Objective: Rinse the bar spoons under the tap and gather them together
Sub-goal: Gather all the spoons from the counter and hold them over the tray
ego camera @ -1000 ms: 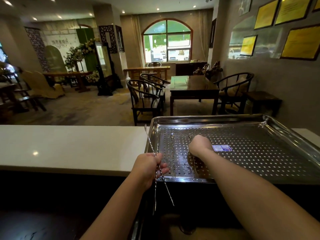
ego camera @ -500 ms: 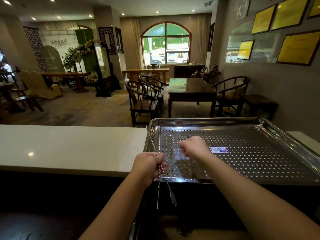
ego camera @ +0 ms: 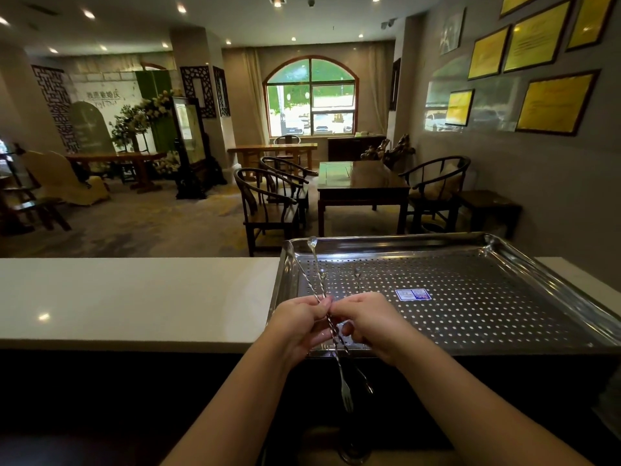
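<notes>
At the near left corner of the perforated steel tray [ego camera: 504, 334], both hands meet on crossed bar spoons [ego camera: 331, 326]. Left hand [ego camera: 299, 322] grips the twisted shafts; right hand [ego camera: 368, 319] pinches them. Advised: align the shafts parallel, ends matched, before tightening. One spoon [ego camera: 357, 275] lies on the tray. The tray sits on the white desk [ego camera: 134, 297]; dining room beyond.

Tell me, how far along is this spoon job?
Partway, it seems. Done: some twisted bar spoons are already bunched together. In hand: the left hand and right hand both hold that bunch at the near edge of the perforated tray. Left: at least one more spoon lies on the tray. No tap or running water shows, so rinsing cannot be judged.
</notes>
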Motion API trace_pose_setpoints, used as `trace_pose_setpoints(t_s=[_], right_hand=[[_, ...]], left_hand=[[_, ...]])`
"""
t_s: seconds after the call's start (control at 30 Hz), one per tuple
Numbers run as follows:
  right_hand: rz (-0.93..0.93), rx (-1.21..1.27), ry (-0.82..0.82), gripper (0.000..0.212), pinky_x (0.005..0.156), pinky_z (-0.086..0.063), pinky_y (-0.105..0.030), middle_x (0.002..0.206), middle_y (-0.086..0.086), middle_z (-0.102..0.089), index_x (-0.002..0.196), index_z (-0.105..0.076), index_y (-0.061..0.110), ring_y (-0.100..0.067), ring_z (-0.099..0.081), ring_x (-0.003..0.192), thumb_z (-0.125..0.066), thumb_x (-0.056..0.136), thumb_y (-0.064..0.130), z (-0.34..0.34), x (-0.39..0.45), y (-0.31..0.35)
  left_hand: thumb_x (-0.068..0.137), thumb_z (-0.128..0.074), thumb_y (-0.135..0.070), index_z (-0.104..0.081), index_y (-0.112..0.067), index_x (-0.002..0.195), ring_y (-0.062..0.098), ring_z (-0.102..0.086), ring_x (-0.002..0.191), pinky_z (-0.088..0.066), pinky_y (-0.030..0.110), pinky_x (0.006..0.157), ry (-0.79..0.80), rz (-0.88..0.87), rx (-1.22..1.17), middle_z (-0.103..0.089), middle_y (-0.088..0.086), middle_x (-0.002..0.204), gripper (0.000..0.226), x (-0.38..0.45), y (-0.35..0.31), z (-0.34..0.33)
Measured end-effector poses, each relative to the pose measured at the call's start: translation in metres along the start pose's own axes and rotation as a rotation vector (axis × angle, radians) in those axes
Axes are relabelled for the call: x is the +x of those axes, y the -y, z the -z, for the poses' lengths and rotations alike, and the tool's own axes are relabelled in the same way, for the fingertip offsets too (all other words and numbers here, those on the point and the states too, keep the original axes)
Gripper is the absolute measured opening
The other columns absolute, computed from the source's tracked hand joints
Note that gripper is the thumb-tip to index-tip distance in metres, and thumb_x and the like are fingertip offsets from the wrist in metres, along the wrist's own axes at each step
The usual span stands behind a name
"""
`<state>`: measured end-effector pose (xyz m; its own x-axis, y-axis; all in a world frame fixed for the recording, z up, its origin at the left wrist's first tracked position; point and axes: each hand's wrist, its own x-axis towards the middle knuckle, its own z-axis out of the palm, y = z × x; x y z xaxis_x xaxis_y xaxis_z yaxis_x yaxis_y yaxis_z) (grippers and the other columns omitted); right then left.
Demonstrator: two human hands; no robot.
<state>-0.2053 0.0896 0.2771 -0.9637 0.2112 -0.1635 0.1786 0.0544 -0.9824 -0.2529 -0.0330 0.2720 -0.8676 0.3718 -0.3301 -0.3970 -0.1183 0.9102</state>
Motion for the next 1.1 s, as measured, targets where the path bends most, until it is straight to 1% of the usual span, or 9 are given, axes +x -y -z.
trace_pose_setpoints(t_s=[0.13, 0.27, 0.4, 0.47, 0.57, 0.73, 0.87, 1.0, 1.1], right_hand=[[0.021, -0.028, 0.058, 0.008, 0.035, -0.032, -0.015, 0.062, -0.006, -0.066, 0.076, -0.075, 0.005, -0.005, -0.048, 0.041, -0.070, 0.081, 0.008, 0.008, -0.003, -0.005], [-0.014, 0.039, 0.049, 0.001, 0.033, -0.029, -0.014, 0.061, -0.006, -0.062, 0.080, -0.072, 0.003, -0.004, -0.045, 0.038, -0.071, 0.080, 0.003, 0.012, -0.001, -0.010], [-0.064, 0.131, -0.006, 0.004, 0.031, -0.025, -0.015, 0.071, -0.015, -0.058, 0.081, -0.070, 0.001, -0.006, -0.044, 0.038, -0.072, 0.079, 0.004, 0.017, 0.000, -0.014], [-0.074, 0.135, -0.020, 0.006, 0.031, -0.023, -0.014, 0.065, -0.010, -0.061, 0.081, -0.069, 0.001, -0.005, -0.045, 0.036, -0.073, 0.078, 0.005, 0.021, 0.001, -0.015], [-0.064, 0.131, -0.056, 0.008, 0.029, -0.022, -0.013, 0.055, -0.005, -0.060, 0.076, -0.066, 0.003, -0.005, -0.044, 0.034, -0.073, 0.078, 0.005, 0.029, 0.001, -0.013], [0.046, -0.048, -0.200, 0.008, 0.033, -0.034, -0.016, 0.051, 0.000, -0.063, 0.073, -0.067, 0.001, -0.004, -0.049, 0.036, -0.072, 0.079, 0.005, 0.058, 0.002, 0.002], [0.035, -0.172, -0.328, 0.009, 0.040, -0.042, -0.016, 0.058, -0.003, -0.063, 0.081, -0.069, -0.002, -0.002, -0.054, 0.039, -0.071, 0.081, 0.007, 0.088, 0.022, 0.015], [-0.025, -0.341, -0.429, 0.015, 0.054, -0.049, -0.031, 0.063, -0.009, -0.066, 0.075, -0.070, -0.003, -0.016, -0.058, 0.053, -0.073, 0.078, 0.012, 0.106, 0.052, 0.009], [-0.125, -0.454, -0.450, 0.014, 0.055, -0.051, -0.031, 0.072, -0.012, -0.069, 0.077, -0.070, -0.002, -0.020, -0.063, 0.059, -0.071, 0.079, 0.011, 0.109, 0.069, -0.004]], left_hand=[[0.089, -0.062, -0.009, -0.069, -0.007, 0.092, 0.022, -0.070, 0.085, -0.058, 0.032, 0.059, 0.010, 0.026, 0.040, -0.072, 0.010, 0.094, 0.008, -0.002, 0.001, -0.003], [0.095, -0.052, -0.010, -0.066, -0.009, 0.100, 0.019, -0.066, 0.089, -0.058, 0.038, 0.077, 0.055, 0.034, 0.021, -0.069, 0.007, 0.099, 0.015, -0.004, 0.003, -0.010], [0.096, -0.048, -0.005, -0.065, -0.002, 0.097, 0.019, -0.066, 0.073, -0.059, 0.032, 0.055, 0.086, 0.019, 0.001, -0.067, 0.011, 0.086, 0.017, -0.006, 0.001, -0.019], [0.095, -0.050, -0.007, -0.065, -0.004, 0.096, 0.020, -0.067, 0.075, -0.060, 0.033, 0.060, 0.077, 0.016, 0.040, -0.067, 0.011, 0.086, 0.015, -0.003, 0.002, -0.020], [0.094, -0.050, -0.004, -0.065, -0.001, 0.099, 0.033, -0.069, 0.091, -0.056, 0.045, 0.082, 0.055, 0.022, 0.048, -0.070, 0.019, 0.096, 0.016, 0.002, 0.006, -0.022], [0.090, -0.060, -0.005, -0.062, -0.001, 0.093, 0.016, -0.058, 0.061, -0.056, 0.028, 0.057, 0.030, 0.000, 0.047, -0.059, 0.010, 0.071, 0.006, 0.004, 0.007, -0.024], [0.088, -0.064, -0.007, -0.063, 0.000, 0.093, 0.013, -0.053, 0.055, -0.056, 0.025, 0.054, -0.012, -0.033, 0.072, -0.054, 0.007, 0.067, 0.009, 0.008, 0.009, -0.022], [0.088, -0.064, -0.007, -0.065, 0.004, 0.093, 0.012, -0.050, 0.050, -0.056, 0.024, 0.051, -0.035, -0.061, 0.117, -0.049, 0.006, 0.062, 0.012, 0.011, 0.012, -0.020], [0.087, -0.065, -0.008, -0.067, 0.001, 0.093, 0.013, -0.051, 0.053, -0.053, 0.023, 0.050, -0.057, -0.078, 0.177, -0.051, 0.006, 0.062, 0.011, 0.014, 0.014, -0.021]])
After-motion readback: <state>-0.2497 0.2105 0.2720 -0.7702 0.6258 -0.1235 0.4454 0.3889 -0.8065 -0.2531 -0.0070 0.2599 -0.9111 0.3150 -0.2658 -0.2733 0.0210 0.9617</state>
